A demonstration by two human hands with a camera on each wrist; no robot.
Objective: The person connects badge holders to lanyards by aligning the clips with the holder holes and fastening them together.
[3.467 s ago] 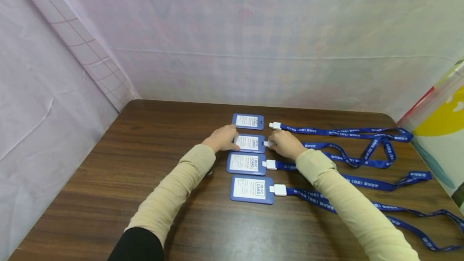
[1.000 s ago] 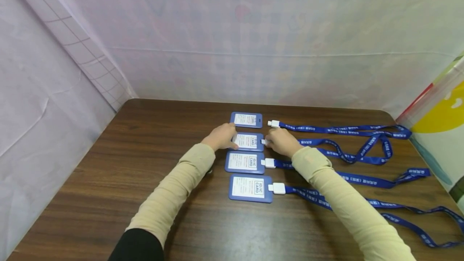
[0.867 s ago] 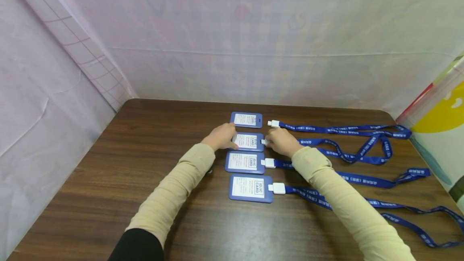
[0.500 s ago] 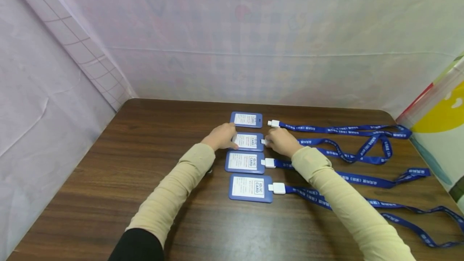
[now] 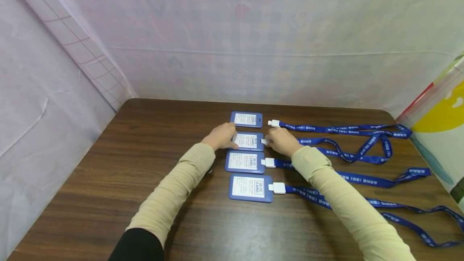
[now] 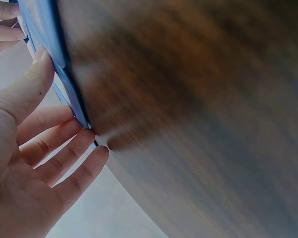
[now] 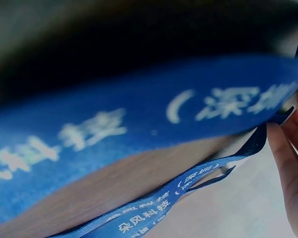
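Note:
In the head view, my left hand (image 5: 221, 137) holds the left end of the second-farthest blue badge holder (image 5: 250, 141) between thumb and fingers. The left wrist view shows the thumb at one edge and fingertips (image 6: 97, 151) along the other. My right hand (image 5: 282, 141) pinches the white clip (image 5: 264, 141) of a blue lanyard (image 5: 337, 150), its tab overlapping the holder's slot end. Most of that clip is hidden by the fingers. Printed lanyard strap (image 7: 139, 119) runs close across the right wrist view.
Farther back lies another holder (image 5: 246, 119), its lanyard clip (image 5: 274, 123) apart from it. Two nearer holders, middle (image 5: 244, 162) and front (image 5: 250, 187), have clip tabs at their slot ends. Lanyard straps spread right over the brown table (image 5: 108, 180); a white curtain (image 5: 217, 51) hangs behind.
Since the earliest frame, the right hand has shifted slightly left, bringing the clip tab over the holder's slot end. The left hand keeps its hold; the last second shows hardly any movement.

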